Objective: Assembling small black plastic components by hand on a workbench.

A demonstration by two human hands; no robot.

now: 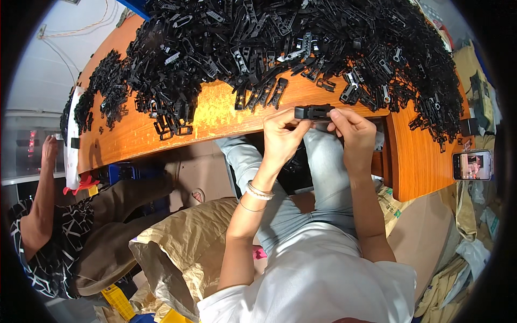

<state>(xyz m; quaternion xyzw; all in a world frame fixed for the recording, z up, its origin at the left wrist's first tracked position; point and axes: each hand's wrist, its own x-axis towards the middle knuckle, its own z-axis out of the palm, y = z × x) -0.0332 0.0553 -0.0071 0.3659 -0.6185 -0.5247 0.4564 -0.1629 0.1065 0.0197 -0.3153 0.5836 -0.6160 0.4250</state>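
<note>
- Well, far left of the L hand there's a co-worker's arm point(47, 172), raised at the desk's end; it's well apart, so no elbow clash, I'd say.
- Btwn that arm & the L forearm, lower down: a brown paper sack point(183, 231), crumpled. Best not to brush it w/ the elbow.
- Up & left of the L hand, a worn yellow patch point(218, 110) on the desk point(140, 145). Prob. a handy spot to rest a part.
- Bracelets point(259, 191) on the L wrist; could snag, so lift clear of the loose bits.
- Just beyond the L hand, a few loose black clips point(264, 96) lie roughly side by side, w/ the big heap point(269, 37) behind. Easier to pick from those than dig, imo.
- L hand point(285, 132): thumb & fingers pinched on the near-left end of the black part point(312, 112). Grip looks OK; hold it steady.
- The part sits btwn both hands, raised by the desk's front edge, above the lap. Safer a bit further in, in case it slips.
- R hand point(353, 126): fingertips closed on the part's right end. Small, even finger pressure, no yanking.
- Far right of the R hand, a phone point(472, 165), screen lit; eyes on the fingers instead, pls.
</note>
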